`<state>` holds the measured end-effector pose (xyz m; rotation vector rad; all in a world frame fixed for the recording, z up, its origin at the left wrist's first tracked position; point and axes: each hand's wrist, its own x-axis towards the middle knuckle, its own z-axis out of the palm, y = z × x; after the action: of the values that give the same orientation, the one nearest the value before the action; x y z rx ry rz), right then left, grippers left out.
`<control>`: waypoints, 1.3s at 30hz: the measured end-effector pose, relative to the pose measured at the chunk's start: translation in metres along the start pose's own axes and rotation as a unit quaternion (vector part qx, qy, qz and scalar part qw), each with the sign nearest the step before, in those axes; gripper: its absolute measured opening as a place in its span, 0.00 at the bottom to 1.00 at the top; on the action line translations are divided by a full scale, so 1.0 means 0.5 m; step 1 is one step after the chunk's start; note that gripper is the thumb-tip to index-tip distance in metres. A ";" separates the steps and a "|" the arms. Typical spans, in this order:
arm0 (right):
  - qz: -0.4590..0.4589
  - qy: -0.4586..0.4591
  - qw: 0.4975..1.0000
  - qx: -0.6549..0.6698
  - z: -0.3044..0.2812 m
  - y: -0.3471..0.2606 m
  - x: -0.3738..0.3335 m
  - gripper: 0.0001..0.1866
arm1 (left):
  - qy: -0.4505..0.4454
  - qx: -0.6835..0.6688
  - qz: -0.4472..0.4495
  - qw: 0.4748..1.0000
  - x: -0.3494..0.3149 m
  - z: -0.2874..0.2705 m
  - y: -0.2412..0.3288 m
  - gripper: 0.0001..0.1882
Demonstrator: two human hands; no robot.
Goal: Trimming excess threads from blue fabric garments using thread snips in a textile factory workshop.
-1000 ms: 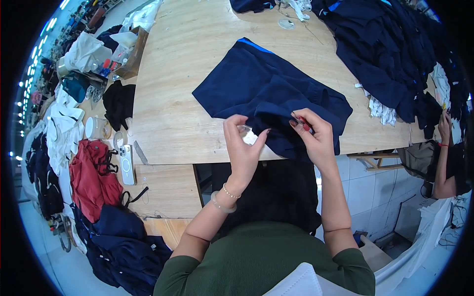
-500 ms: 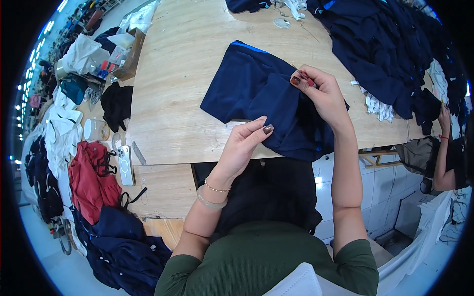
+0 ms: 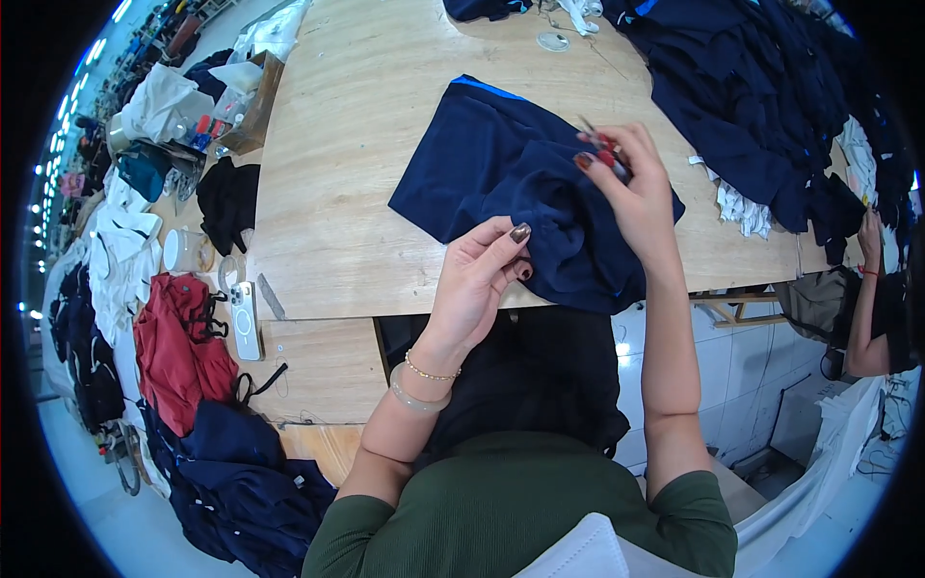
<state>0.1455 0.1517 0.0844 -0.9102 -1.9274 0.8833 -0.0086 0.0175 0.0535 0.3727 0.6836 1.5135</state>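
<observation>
A navy garment [image 3: 482,173] with a bright blue strip at its far edge lies crumpled on the wooden table in front of me. My left hand [image 3: 479,270] is closed at its near left side, thumb and fingertips pinching a bit of the navy cloth. Above the cloth's right part, my right hand [image 3: 636,188] is curled around small thread snips [image 3: 602,149]. Their thin metal points stick out past the fingers toward the far left, and the grip is mostly hidden. These points are apart from my left hand.
Navy garments [image 3: 732,87] are heaped at the far right, with white pieces [image 3: 742,210] under them. On the left lie a phone [image 3: 246,323], red cloth [image 3: 178,347], a clear tub [image 3: 185,250] and a box of supplies [image 3: 258,106]. Another person's arm [image 3: 867,279] shows at the right.
My right hand has turned and loosened from the cloth, so the snips' points show more. My left hand has rolled, showing more curled fingers, and the cloth between the hands has bunched and sunk.
</observation>
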 end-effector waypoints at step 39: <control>0.094 0.005 0.979 0.180 -0.033 -0.074 -0.092 0.10 | 0.056 -0.001 0.075 0.996 0.003 0.045 -0.006 0.06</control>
<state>0.1689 0.0988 0.1052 -0.8814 -1.6163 1.2870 0.0077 0.0232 0.0685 0.3456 0.7549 1.6871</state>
